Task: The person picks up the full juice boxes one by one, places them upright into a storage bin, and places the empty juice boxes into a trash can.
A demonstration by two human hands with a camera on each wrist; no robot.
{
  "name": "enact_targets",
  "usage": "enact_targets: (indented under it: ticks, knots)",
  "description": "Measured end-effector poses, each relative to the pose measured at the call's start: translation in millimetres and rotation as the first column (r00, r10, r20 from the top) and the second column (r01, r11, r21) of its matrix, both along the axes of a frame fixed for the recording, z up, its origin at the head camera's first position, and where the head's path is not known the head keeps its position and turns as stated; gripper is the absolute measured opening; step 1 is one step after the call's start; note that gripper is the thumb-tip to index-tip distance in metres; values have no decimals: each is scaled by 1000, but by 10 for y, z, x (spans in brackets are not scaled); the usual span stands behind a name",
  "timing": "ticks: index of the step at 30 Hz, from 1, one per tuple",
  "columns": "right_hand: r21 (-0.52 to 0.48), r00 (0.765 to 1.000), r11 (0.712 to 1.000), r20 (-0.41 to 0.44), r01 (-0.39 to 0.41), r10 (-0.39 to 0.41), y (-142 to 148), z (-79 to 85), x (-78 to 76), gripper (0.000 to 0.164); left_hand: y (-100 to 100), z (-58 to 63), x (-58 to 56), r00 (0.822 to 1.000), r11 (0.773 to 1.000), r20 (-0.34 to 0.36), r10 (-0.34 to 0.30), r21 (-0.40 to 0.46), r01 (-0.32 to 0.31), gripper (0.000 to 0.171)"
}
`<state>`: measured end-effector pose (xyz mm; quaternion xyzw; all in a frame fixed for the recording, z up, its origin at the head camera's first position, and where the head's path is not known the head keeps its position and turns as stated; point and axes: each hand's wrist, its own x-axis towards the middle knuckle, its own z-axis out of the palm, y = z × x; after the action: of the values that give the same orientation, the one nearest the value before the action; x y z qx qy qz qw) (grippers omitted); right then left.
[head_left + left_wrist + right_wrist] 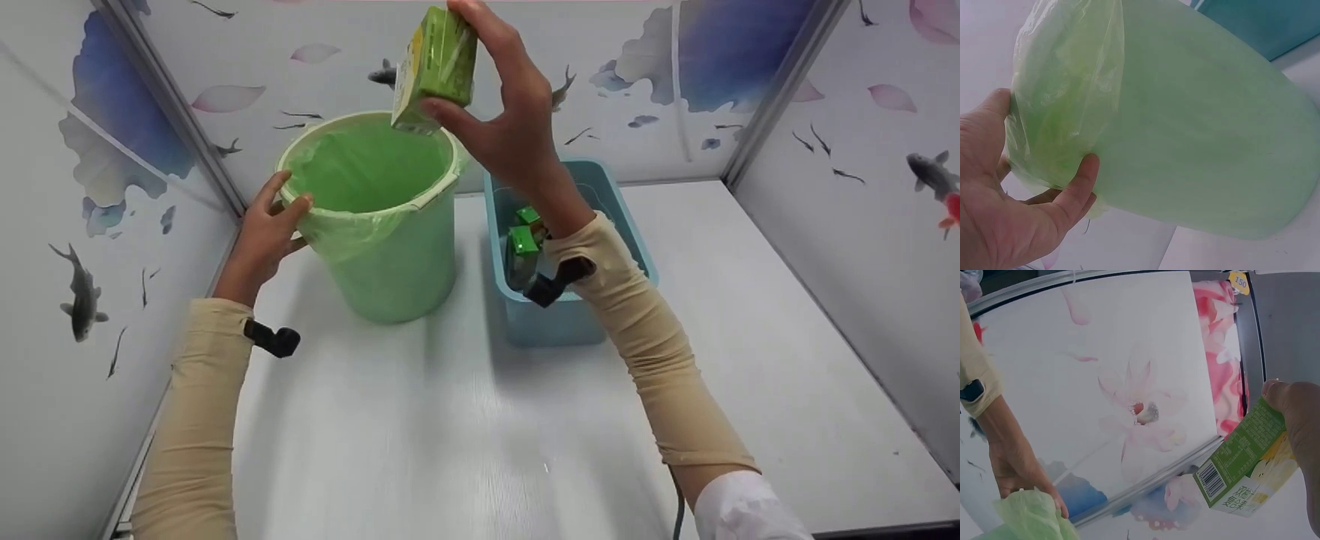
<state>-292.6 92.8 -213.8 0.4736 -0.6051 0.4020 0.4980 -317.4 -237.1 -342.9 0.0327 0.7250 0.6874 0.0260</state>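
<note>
A green and yellow drink carton (442, 64) is held up by my right hand (521, 124), pinched between thumb and fingers. It hangs tilted above the far right rim of a light green trash can (397, 274). The right wrist view shows a barcode and printed characters on the carton (1241, 467). A thin green plastic bag (345, 232) lines the can and folds over its rim. On the can's left side my left hand (259, 240) grips the bag-covered rim. In the left wrist view, fingers of my left hand (1033, 208) touch the outside of the can.
Right of the can stands a blue plastic bin (551, 322) with several small green cartons (523, 240) inside, partly hidden by my right forearm. Both containers are on a white table (450, 420). Printed panels (862, 165) with fish and petals enclose the table's back and sides.
</note>
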Motion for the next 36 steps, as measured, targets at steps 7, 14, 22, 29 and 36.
enact_targets:
  ticks: [7,14,22,29,36]
  knots:
    - [69,987,996,153,48,-58,-69,-208,-351,70,0,-9,-19,1000,1000,3,-10,-22,10,78]
    - [120,944,992,323,36,-73,-229,-524,-552,72,2,-57,-13,1000,1000,5,-13,-3,13,78]
    - [157,842,988,533,7,-91,-420,-695,-658,78,11,-46,-11,1000,1000,6,-2,7,2,79]
    - [192,772,981,623,4,-124,-415,-746,-682,83,18,-49,-11,1000,1000,6,14,-14,-14,77]
    - [205,784,979,607,7,-133,-315,-772,-685,83,-2,-17,-22,1000,1000,-9,4,-23,-4,78]
